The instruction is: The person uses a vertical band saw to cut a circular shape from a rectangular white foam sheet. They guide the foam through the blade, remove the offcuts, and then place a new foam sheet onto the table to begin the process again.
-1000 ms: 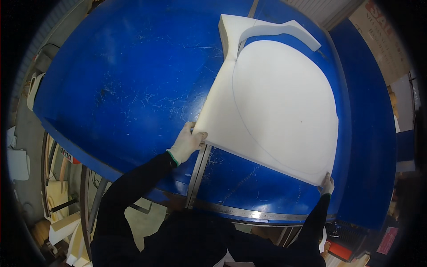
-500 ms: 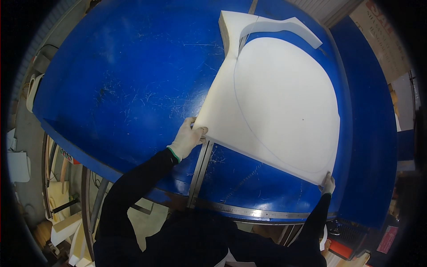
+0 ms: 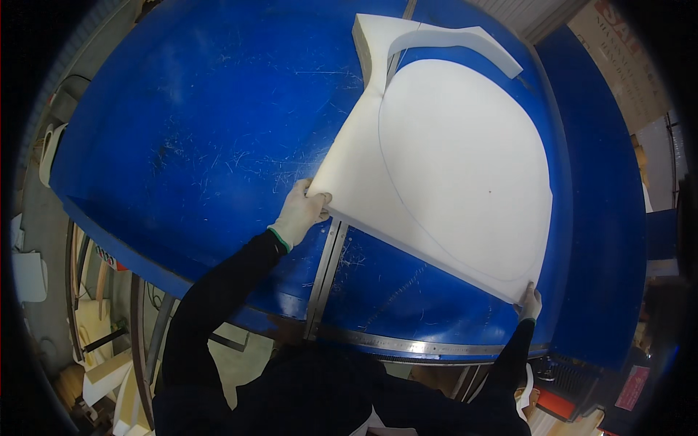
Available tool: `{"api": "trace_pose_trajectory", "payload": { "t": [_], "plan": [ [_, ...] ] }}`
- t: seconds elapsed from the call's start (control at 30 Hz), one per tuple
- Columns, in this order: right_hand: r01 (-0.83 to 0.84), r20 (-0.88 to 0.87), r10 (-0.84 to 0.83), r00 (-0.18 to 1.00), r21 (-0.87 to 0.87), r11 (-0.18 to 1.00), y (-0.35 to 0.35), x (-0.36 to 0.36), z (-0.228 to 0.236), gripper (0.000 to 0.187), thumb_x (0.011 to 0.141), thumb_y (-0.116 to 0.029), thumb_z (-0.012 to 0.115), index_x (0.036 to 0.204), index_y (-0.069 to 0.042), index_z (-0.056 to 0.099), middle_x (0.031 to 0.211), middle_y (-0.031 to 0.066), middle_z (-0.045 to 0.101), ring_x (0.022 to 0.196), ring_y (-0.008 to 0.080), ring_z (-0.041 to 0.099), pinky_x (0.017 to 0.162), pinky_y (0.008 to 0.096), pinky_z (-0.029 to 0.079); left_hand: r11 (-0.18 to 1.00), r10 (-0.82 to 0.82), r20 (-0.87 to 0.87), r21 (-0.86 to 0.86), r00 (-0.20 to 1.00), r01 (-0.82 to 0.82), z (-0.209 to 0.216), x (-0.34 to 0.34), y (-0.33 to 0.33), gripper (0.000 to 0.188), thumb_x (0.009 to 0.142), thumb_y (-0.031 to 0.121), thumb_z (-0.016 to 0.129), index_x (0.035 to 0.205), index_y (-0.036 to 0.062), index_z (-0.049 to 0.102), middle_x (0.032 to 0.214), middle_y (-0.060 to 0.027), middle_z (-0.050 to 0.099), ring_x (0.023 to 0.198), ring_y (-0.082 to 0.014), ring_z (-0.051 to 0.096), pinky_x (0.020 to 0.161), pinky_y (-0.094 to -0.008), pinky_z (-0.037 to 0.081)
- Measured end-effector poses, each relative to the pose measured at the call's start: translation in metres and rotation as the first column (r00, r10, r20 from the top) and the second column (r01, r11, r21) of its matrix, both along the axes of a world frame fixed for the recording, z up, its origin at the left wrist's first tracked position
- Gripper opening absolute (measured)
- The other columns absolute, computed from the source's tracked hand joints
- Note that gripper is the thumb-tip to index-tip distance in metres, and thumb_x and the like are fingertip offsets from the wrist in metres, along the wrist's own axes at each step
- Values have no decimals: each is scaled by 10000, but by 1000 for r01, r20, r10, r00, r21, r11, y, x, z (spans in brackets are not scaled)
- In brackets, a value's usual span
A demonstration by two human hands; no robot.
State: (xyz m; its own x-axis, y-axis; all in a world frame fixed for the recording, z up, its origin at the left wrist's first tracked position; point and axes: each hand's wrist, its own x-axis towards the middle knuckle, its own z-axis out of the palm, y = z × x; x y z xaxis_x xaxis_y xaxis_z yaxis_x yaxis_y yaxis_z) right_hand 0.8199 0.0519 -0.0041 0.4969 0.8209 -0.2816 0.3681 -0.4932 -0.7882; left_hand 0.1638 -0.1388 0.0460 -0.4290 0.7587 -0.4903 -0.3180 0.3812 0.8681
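Note:
A thick white foam slab [image 3: 465, 160] lies on a blue table, with a thin curved line drawn on its top. Its far edge is cut round, and a curved foam offcut [image 3: 389, 36] bends away from it, still joined at the left side. My left hand [image 3: 298, 214], in a pale glove with a green cuff, is closed on the slab's near left corner. At the near right corner, my right hand [image 3: 530, 302], also gloved, grips the edge with its thumb on top; its other fingers are partly hidden.
The blue table [image 3: 218, 145] has a scratched surface. A metal strip [image 3: 326, 276] runs across it under the slab, and a steel ruler [image 3: 436, 348] lines the near edge. Foam scraps [image 3: 109, 374] are at lower left. A blue panel [image 3: 600, 203] stands at the right.
The slab's near left corner has shifted slightly away from me and to the left, together with my left hand. My right hand keeps its hold on the other corner.

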Motion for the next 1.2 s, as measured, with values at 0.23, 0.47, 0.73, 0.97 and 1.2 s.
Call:
{"api": "trace_pose_trajectory", "payload": {
  "t": [0.23,0.47,0.73,0.97,1.2],
  "plan": [
    [-12,-19,11,1000,-8,1000,-9,-10,-4,725,938,-569,663,1420,-54,495,1279,130,610,1139,298,603,843,534,544,998,62,14,24,998,-62,-7,-12,16,576,946,125,631,1453,-24,401,1224,-181,597,1034,-247,659,868,-348,589],
    [-39,-16,39,999,7,999,-24,-18,-2,726,940,-567,654,1412,-38,496,1270,144,615,1123,309,615,840,537,559,997,61,3,40,998,-61,-3,-23,27,606,957,182,630,1470,-16,374,1242,-168,591,1108,-263,641,981,-426,548],
    [-42,-36,43,998,18,999,-40,-29,-2,699,944,-547,653,1376,-16,510,1227,152,623,1076,295,629,804,514,564,996,92,-96,27,991,-90,1,-32,44,623,912,202,704,1439,4,436,1250,-160,604,1112,-256,639,915,-393,571],
    [-50,-28,52,998,53,997,-62,-52,3,590,967,-514,637,1261,-8,560,1057,122,676,906,236,677,685,418,582,993,120,-163,29,979,-117,-4,-47,64,578,932,221,693,1421,32,451,1191,-133,622,1056,-229,643,881,-381,566],
    [-67,-36,68,997,44,997,-81,-73,6,568,978,-495,626,1227,11,554,1043,133,674,886,246,687,664,410,600,984,177,-189,44,966,-172,-1,-63,82,641,898,187,714,1438,-5,428,1230,-161,622,1065,-253,660,844,-381,583]
  ]
}}
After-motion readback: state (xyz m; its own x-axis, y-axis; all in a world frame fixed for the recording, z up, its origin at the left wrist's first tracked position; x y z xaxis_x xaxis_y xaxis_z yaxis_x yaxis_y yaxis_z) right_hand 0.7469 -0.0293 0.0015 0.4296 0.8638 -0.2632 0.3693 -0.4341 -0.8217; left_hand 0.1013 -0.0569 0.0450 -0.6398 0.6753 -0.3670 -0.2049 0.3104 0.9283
